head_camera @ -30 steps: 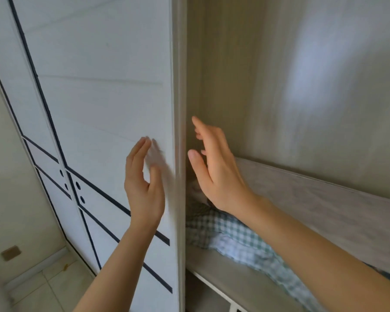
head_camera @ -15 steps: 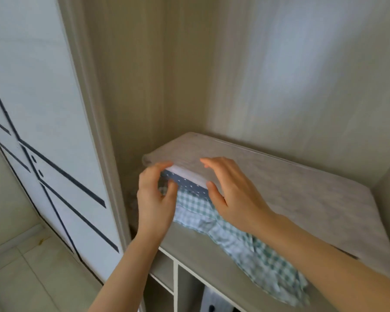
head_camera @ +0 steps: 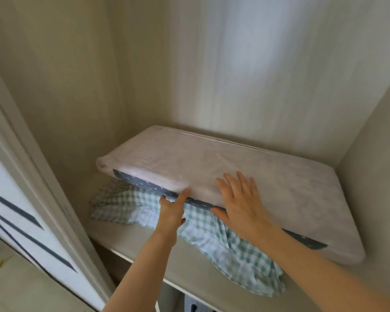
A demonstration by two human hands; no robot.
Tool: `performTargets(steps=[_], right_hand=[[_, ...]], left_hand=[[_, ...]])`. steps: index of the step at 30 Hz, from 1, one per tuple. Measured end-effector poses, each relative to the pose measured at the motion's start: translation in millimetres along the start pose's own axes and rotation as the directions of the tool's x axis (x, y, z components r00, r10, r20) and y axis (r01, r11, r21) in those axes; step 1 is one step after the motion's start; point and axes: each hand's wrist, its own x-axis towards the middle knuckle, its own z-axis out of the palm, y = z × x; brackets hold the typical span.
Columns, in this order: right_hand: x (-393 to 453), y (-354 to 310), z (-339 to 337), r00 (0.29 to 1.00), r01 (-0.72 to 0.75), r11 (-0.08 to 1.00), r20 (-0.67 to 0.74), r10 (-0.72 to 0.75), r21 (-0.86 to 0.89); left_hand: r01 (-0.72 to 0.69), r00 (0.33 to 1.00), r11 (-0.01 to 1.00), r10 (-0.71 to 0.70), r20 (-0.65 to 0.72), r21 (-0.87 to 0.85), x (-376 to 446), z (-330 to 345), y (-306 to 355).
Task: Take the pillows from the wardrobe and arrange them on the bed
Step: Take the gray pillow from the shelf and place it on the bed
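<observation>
Inside the open wardrobe, a flat pale grey pillow (head_camera: 268, 176) with a blue dotted trim lies on top of a green-and-white checked pillow (head_camera: 122, 203) with a ruffled edge. Both rest on a shelf (head_camera: 144, 244). My left hand (head_camera: 170, 215) is at the grey pillow's front edge, index finger pressed up against it and the other fingers tucked between the two pillows. My right hand (head_camera: 241, 206) lies spread on top of the grey pillow, its thumb hooked under the trimmed edge.
The white sliding door (head_camera: 20, 199) with dark diagonal lines stands at the left, its frame close to my left arm. Wardrobe walls close in the shelf at the back and right. A lower compartment (head_camera: 178, 300) opens below the shelf.
The view swung from the door's edge into the wardrobe. Both hands went from the air to the grey pillow's left corner, then slid right along its front edge.
</observation>
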Motion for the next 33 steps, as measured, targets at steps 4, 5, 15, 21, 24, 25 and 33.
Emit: performTargets(steps=[4,5,15,21,24,25,33], right_hand=[[6.4,3.8,11.7,0.996,-0.05,0.993,0.071,0.058,-0.111],[9.0,3.6,13.5,0.995,-0.059,0.991,0.078,0.069,-0.119],[23.1,0.1,23.1,0.994,-0.108,0.984,0.006,0.11,-0.144],[22.5,2.9,16.8,0.994,-0.082,0.984,-0.082,0.069,-0.156],[18.3,5.0,5.2,0.979,-0.119,0.987,-0.178,0.098,-0.111],[16.2,4.6,0.1,0.97,-0.132,0.987,-0.216,0.109,-0.094],[-4.5,-17.8,-68.1,0.795,-0.125,0.966,-0.56,0.235,0.228]], left_hand=[[0.105,0.991,0.981,-0.09,0.1,-0.161,14.6,11.4,1.8],[0.132,0.986,0.973,-0.109,0.126,-0.189,19.0,12.4,3.0],[0.238,0.961,0.884,-0.153,0.232,-0.403,54.8,18.6,1.7],[0.188,0.981,0.818,-0.135,0.137,-0.543,46.4,29.6,13.7],[0.132,0.991,0.816,-0.092,0.1,-0.562,34.3,36.9,30.5],[0.099,0.994,0.82,-0.059,0.088,-0.563,28.9,38.4,37.3],[-0.285,0.94,0.81,0.34,0.015,-0.513,-47.9,34.2,111.9]])
